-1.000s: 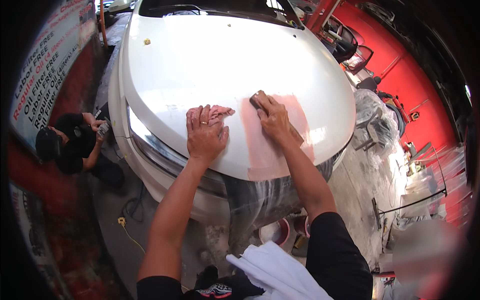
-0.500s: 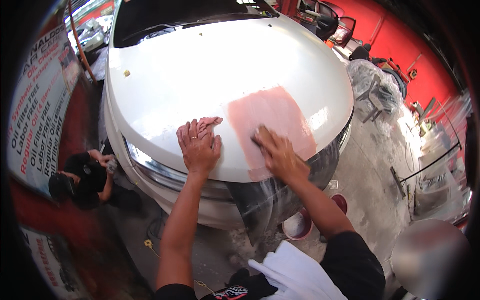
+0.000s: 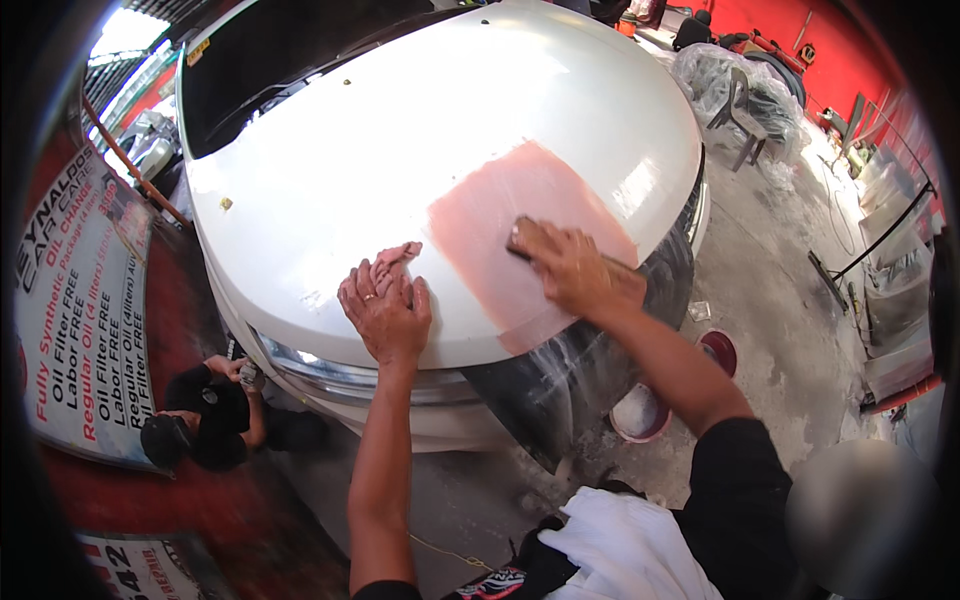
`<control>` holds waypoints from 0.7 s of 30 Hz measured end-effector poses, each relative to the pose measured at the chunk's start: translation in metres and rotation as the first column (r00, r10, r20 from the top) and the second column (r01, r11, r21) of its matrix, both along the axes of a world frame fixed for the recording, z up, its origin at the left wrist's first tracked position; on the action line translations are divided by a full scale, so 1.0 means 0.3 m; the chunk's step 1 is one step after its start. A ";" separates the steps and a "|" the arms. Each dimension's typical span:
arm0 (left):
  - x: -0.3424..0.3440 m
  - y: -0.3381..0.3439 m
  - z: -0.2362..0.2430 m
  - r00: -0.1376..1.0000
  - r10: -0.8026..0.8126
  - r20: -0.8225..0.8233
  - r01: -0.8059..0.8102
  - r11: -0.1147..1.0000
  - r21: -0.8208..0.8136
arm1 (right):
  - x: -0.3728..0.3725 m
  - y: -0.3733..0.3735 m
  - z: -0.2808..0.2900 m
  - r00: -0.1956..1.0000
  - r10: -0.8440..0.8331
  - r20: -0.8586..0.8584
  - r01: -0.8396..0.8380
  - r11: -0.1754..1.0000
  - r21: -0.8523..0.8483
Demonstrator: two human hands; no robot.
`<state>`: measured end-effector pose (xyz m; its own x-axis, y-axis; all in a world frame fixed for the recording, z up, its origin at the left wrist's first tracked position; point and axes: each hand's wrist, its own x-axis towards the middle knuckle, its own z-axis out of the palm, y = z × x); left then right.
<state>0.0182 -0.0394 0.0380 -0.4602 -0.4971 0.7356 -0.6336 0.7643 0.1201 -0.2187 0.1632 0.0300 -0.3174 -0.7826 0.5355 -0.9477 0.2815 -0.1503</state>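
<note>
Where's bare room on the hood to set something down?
Mostly bare: the white hood between windshield and pink patch, plus a narrow strip between left hand and patch. Crowded: left hand on pink cloth, right hand holding a block on the patch.

A single wide fisheye view looks out from the person's head, the left of a side-by-side pair, facing down and forward over the left grip [image 3: 387,318] and right grip [image 3: 582,278]. It sits above and behind them, close enough that both forearms [image 3: 382,455] reach in from below, yet wide enough to take in the white hood [image 3: 400,150] around the grips, the windshield [image 3: 270,65] beyond the left grip and the floor [image 3: 790,290] to the right of the right grip.
</note>
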 end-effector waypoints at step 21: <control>-0.010 0.008 -0.019 0.998 -0.056 0.016 0.056 0.998 0.032 | -0.078 0.026 0.066 0.996 -0.024 0.091 0.039 0.986 -0.160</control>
